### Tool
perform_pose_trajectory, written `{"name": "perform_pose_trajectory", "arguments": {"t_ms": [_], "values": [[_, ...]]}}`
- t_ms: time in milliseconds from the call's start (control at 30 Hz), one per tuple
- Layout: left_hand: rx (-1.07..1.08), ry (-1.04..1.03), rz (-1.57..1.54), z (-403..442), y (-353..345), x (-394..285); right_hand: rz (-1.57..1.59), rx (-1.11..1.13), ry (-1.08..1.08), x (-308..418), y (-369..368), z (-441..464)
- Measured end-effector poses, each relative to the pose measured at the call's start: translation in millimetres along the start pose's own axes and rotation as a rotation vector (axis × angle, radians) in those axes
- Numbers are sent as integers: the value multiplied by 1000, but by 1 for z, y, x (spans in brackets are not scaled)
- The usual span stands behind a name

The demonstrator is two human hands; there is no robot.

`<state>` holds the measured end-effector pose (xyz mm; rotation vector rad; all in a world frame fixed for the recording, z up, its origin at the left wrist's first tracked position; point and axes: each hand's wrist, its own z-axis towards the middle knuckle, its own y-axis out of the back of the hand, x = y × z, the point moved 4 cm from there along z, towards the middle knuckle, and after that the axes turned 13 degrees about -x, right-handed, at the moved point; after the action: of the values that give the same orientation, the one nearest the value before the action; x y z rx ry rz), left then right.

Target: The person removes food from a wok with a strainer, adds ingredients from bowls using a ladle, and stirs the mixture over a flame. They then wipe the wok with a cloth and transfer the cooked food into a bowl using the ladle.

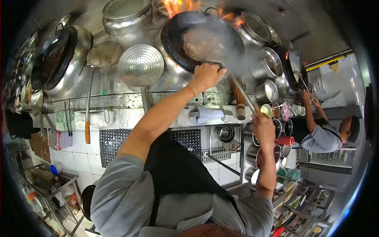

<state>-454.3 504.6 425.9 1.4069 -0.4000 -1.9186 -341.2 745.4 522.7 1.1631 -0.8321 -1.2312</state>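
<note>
A large black wok (173, 37) sits over the burner at the top centre, with flames behind its far rim. Steaming brown food (203, 44) lies inside it. My left hand (207, 76) is closed at the wok's near rim; whether cloth or a handle lies under the fingers is hidden. In my right hand (263, 128) is the long metal handle of a ladle (244, 94), which slants up left into the wok. The ladle's head is hidden by steam and my left hand.
Left of the wok lie a perforated skimmer (141, 65) and a mesh strainer (105, 54). Another wok (55, 59) stands further left. A bamboo brush (240, 104) and metal pots (269, 91) are to the right. A co-worker (323, 136) handles a wok at far right.
</note>
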Motion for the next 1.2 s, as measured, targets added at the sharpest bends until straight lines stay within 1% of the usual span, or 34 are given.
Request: {"name": "perform_pose_trajectory", "arguments": {"t_ms": [67, 100, 167, 200, 267, 300, 333, 467, 567, 600, 633, 667, 700, 767, 833, 867, 933, 1000, 1033, 1067, 1100, 1133, 1167, 1200], "values": [[-211, -137, 27, -15, 3, 3, 145, 76, -82, 14, -22, 9], [-221, -142, 32, -25, 18, -1, 149, 66, -76, 16, -18, 11], [-71, -133, 48, -47, 45, -13, 294, 24, -43, 19, -2, 6], [-69, -136, 51, -47, 47, -14, 349, 20, -29, 16, 2, 6], [-201, -175, -53, -57, 54, -16, 323, 77, -82, 20, 6, 13], [-197, -155, -49, -48, 53, -15, 294, 116, -125, 21, 5, 18], [-223, -156, -63, -35, 54, -13, 251, 74, -115, 25, 3, 24], [-304, -196, -125, -11, 39, 3, 184, 46, -88, 42, -25, 56], [-255, -215, -96, -42, 36, 8, 191, -6, -141, 46, -48, 67], [-155, -190, -40, -57, 32, 15, 252, -68, -139, 44, -47, 67], [-209, -228, -89, -73, 30, 22, 312, -135, -138, 41, -45, 67], [-177, -257, -131, -84, 33, 26, 398, -171, -167, 33, -41, 62], [-104, -202, -123, -92, 38, 27, 399, -179, -182, 22, -37, 58], [-179, -259, -120, -81, 52, 11, 505, -177, -92, 3, -20, 40], [-146, -221, -94, -50, 59, 2, 526, -12, -254, -14, 0, 25], [-172, -209, -114, -41, 56, 2, 623, -102, -213, -25, 0, 17], [-189, -197, -102, -31, 51, 2, 614, -187, -186, -32, -1, 5], [-191, -178, -97, -23, 43, 2, 601, -235, -177, -30, -26, -1], [-196, -178, -93, -23, 39, 3, 661, -175, -257, -28, -48, -3], [-206, -173, -81, -22, 35, 5, 615, -179, -228, -26, -79, -7], [-211, -168, -71, -23, 31, 6, 705, -67, -307, -18, -101, -4], [-208, -156, -71, -22, 30, 3, 771, -98, -261, -19, -131, -6], [-214, -160, -68, -22, 27, 2, 1026, -67, -253, -27, -174, -8], [-245, -163, -66, -22, 24, 3, 1136, 11, -324, -32, -179, -1]]}}
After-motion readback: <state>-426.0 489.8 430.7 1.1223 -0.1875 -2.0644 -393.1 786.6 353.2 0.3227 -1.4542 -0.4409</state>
